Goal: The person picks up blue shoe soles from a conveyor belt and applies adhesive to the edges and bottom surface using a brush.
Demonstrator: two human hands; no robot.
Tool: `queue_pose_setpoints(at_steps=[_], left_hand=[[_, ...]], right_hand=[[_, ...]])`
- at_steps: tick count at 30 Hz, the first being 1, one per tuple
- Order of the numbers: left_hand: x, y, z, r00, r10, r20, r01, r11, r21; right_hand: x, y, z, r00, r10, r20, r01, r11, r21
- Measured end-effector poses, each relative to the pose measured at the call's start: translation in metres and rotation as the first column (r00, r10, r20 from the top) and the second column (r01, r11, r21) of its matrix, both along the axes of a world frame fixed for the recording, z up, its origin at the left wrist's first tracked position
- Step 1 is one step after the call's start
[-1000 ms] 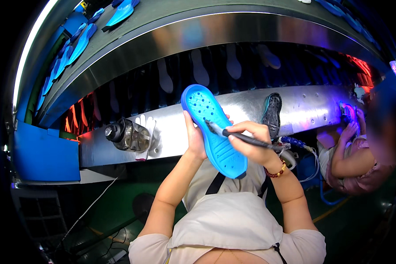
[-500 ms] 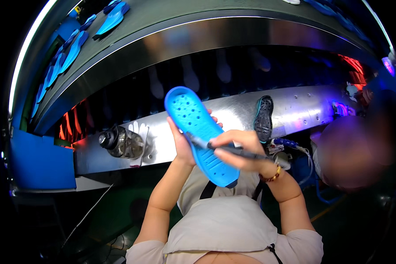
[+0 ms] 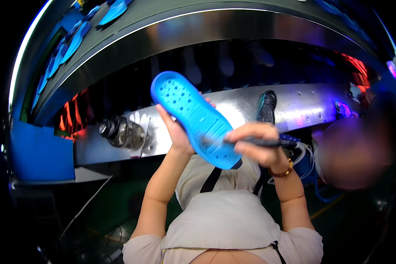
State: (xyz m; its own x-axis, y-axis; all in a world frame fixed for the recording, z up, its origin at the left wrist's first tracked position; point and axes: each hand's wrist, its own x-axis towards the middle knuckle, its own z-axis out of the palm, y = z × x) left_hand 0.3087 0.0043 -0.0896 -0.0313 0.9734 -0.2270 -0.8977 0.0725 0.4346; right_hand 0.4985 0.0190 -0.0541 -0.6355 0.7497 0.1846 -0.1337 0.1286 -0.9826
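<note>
A bright blue shoe sole [image 3: 196,116], dotted with small holes at its far end and ribbed nearer me, tilts in front of my body above the bench edge. My left hand [image 3: 179,135] grips it from the left and underneath, thumb along the edge, fingertips showing past the right side. In my right hand [image 3: 262,147] is a dark-handled brush [image 3: 272,142], pinched between thumb and fingers. Its pale tip, smeared by motion, is at the sole's near half. A black sole with teal trim [image 3: 267,105] lies on the metal bench beyond my right hand.
The shiny metal bench [image 3: 295,105] runs across, bearing a dark-capped bottle [image 3: 124,134] and a white glove [image 3: 141,121] on the left. Behind it is a dark recess with red glow at both ends. Blue soles [image 3: 77,42] lie on the upper green belt [image 3: 163,11]. Cables hang at right.
The blue sole and my left hand have moved slightly up and left in view. The brush tip has shifted down the sole toward its near end.
</note>
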Motion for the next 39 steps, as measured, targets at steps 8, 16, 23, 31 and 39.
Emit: queue_pose_setpoints(at_steps=[8, 16, 23, 31, 39], left_hand=[[-0.018, 0.002, 0.007, 1.000, -0.016, -0.003, 0.016, 0.993, 0.117], [-0.031, 0.007, 0.013, 0.997, -0.005, -0.083, 0.019, 0.984, 0.177], [-0.014, -0.004, 0.035, 0.986, 0.028, -0.164, -0.013, 0.995, 0.095], [-0.004, -0.015, 0.011, 0.998, -0.038, -0.049, 0.044, 0.989, 0.140], [-0.011, -0.007, 0.001, 0.998, -0.041, -0.038, 0.045, 0.995, 0.092]], right_hand=[[0.011, 0.004, -0.004, 0.979, 0.197, -0.051, -0.191, 0.977, 0.093], [0.011, 0.006, -0.016, 0.953, 0.267, -0.143, -0.263, 0.964, 0.047], [-0.008, -0.012, -0.020, 0.899, -0.202, -0.388, -0.045, 0.840, -0.541], [-0.013, -0.022, -0.007, 0.989, -0.027, -0.147, 0.039, 0.996, 0.081], [-0.012, -0.012, 0.010, 0.998, -0.019, -0.062, 0.029, 0.987, 0.158]])
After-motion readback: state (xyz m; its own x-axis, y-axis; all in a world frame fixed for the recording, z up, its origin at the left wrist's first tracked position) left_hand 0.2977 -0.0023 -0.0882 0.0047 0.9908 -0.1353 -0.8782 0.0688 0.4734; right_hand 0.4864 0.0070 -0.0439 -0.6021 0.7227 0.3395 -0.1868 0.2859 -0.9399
